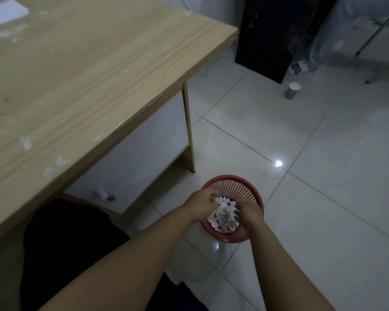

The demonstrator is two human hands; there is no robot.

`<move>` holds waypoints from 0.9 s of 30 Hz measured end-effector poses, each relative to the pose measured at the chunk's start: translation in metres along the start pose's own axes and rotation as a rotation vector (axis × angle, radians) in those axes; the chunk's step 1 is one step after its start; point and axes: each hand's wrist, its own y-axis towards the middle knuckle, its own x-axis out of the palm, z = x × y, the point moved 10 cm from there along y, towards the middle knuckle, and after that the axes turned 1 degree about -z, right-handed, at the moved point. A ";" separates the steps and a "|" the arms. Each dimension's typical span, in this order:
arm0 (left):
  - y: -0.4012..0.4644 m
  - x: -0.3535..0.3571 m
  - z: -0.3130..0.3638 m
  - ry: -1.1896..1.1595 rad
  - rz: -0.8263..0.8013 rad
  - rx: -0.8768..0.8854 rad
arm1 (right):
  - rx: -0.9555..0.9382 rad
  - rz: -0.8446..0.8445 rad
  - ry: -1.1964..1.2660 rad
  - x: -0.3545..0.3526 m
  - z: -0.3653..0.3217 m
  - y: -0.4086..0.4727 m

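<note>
A red mesh waste basket (236, 186) stands on the white tiled floor right of the desk. Both my hands reach down over its mouth. My left hand (200, 202) and my right hand (248, 212) have curled fingers around a bunch of torn white paper scraps (222, 206) between them. More white scraps (220, 225) lie inside the basket below. My fingertips are partly hidden by the paper.
A light wooden desk (88, 75) fills the left, with small paper bits (26, 142) near its edge and a white sheet (6, 11) at the far corner. A paper cup (292, 90) stands on the floor beside a black panel (276, 37). Metal legs (382, 70) stand far right.
</note>
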 end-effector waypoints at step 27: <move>-0.326 -0.342 0.088 0.165 0.843 0.492 | -1.323 -0.415 -0.258 0.171 -0.327 -0.413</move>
